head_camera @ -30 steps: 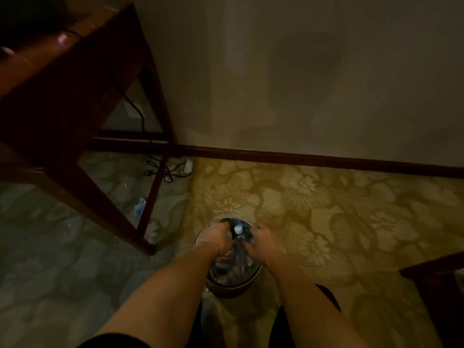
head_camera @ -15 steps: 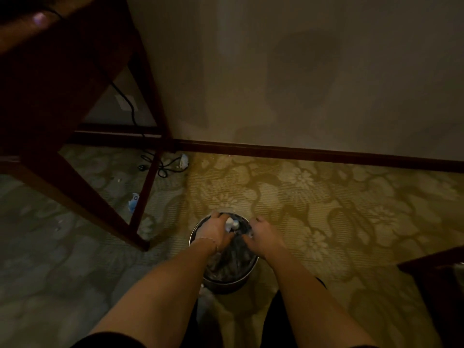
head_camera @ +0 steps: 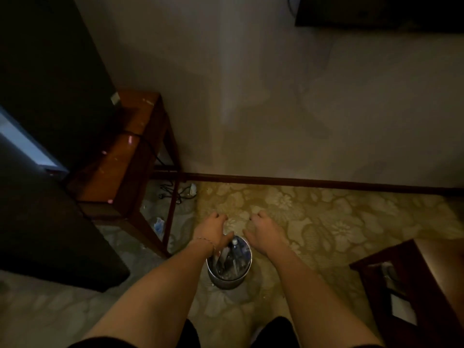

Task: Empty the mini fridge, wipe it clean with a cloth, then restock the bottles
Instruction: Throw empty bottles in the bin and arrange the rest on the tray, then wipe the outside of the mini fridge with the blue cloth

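- Judging the emptying step as seemingly done or nearly so; bottles [head_camera: 232, 254] standing packed in a round metal bucket [head_camera: 227, 280] on the carpet [head_camera: 326, 222], not in any fridge
- Seeing no cloth anywhere; judging wiping and restocking as both not yet done
- Guessing the dark bulk [head_camera: 50, 96] at left, on the wooden table [head_camera: 120, 156], to be the fridge; too dim to confirm, and its inside not showing
- Hovering just beyond the bucket's far rim: left hand [head_camera: 212, 231] and right hand [head_camera: 263, 233], each with fingers loosely curled, gripping nothing; left thumb lying close by a white cap [head_camera: 234, 241], contact impossible to tell
- Showing clear plastic with pale caps, upright or slightly leaning, crowded together; exact count impossible to tell in this light
- Sitting between the forearms, near the table leg [head_camera: 170, 222]; bucket looking shiny and upright
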A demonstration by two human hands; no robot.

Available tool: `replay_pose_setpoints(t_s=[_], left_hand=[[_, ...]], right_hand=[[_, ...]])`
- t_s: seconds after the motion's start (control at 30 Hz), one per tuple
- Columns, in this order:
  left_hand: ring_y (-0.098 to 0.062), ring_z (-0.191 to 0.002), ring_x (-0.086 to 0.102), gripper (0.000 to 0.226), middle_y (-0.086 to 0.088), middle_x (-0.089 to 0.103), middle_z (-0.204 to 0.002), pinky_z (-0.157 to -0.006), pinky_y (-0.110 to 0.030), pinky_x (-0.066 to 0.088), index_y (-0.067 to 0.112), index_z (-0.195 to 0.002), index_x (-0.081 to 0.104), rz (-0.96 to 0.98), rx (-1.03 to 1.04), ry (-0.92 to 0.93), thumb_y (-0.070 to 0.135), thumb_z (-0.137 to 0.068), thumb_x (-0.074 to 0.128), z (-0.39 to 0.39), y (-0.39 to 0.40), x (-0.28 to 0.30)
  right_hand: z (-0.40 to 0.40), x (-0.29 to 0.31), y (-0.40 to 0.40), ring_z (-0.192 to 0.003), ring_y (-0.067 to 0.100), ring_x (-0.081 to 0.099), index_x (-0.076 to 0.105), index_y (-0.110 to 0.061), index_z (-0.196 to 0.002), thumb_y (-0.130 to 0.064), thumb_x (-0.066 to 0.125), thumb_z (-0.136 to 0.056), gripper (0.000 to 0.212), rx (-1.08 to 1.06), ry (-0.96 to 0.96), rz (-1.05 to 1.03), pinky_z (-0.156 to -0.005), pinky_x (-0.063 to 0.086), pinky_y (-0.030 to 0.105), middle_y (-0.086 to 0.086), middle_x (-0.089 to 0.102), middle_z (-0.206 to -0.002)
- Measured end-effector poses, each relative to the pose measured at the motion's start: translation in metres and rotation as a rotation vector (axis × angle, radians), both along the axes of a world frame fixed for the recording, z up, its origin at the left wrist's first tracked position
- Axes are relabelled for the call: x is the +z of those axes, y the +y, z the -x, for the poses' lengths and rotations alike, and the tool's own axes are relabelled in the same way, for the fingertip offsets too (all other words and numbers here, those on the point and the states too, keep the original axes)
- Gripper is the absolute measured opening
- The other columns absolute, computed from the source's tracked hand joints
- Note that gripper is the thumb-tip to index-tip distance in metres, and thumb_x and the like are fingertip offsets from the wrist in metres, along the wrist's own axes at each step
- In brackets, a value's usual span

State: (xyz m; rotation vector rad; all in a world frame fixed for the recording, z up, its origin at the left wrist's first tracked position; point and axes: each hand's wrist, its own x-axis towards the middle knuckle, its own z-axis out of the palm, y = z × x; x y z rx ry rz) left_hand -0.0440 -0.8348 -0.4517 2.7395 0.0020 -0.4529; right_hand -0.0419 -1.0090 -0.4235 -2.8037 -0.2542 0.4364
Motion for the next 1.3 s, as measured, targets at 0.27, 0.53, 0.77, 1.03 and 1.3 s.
replay_pose_setpoints(t_s=[0.27,0.53,0.77,1.03,1.3], left_hand=[[-0.021,-0.124,0.046,0.058,-0.001,0.049,-0.134,-0.098,-0.037,0.047,0.023,-0.137,0.05,-0.025,-0.11,-0.077,0.058,-0.09,0.055,0.054,0.026,0.151],[-0.021,-0.127,0.046,0.06,0.0,0.047,-0.138,-0.099,-0.038,0.048,0.025,-0.138,0.049,-0.044,-0.02,-0.179,0.06,-0.089,0.055,0.125,0.045,0.221],[-0.022,-0.128,0.045,0.063,0.0,0.048,-0.139,-0.102,-0.04,0.047,0.027,-0.142,0.047,-0.028,0.087,-0.188,0.06,-0.088,0.055,0.232,0.06,0.249],[-0.018,-0.108,0.055,0.044,0.003,0.054,-0.113,-0.088,-0.039,0.054,0.027,-0.116,0.058,-0.04,0.233,-0.246,0.061,-0.087,0.057,0.332,0.133,0.275],[-0.019,-0.113,0.055,0.052,0.0,0.055,-0.124,-0.092,-0.038,0.053,0.026,-0.127,0.056,-0.062,0.455,-0.216,0.059,-0.087,0.059,0.383,0.246,0.279]], right_hand=[[0.067,0.163,0.024,-0.117,0.025,0.053,0.051,-0.015,-0.134,-0.044,0.054,-0.097,0.047,-0.048,-0.094,0.033,-0.09,0.048,0.036,0.005,0.045,-0.135],[0.134,0.234,0.032,-0.121,0.025,0.051,0.048,-0.014,-0.137,-0.045,0.052,-0.099,0.049,0.025,-0.181,0.034,-0.09,0.048,0.036,0.004,0.041,-0.138],[0.209,0.251,0.047,-0.121,0.022,0.052,0.052,-0.017,-0.132,-0.046,0.055,-0.096,0.046,0.155,-0.202,-0.026,-0.091,0.051,0.038,0.0,0.042,-0.135],[0.267,0.269,0.114,-0.12,0.022,0.052,0.051,-0.019,-0.133,-0.047,0.054,-0.097,0.046,0.343,-0.249,-0.068,-0.089,0.05,0.037,0.0,0.043,-0.135],[0.301,0.277,0.232,-0.111,0.021,0.056,0.055,-0.017,-0.126,-0.046,0.055,-0.096,0.041,0.529,-0.255,-0.119,-0.088,0.054,0.042,0.0,0.047,-0.122]])
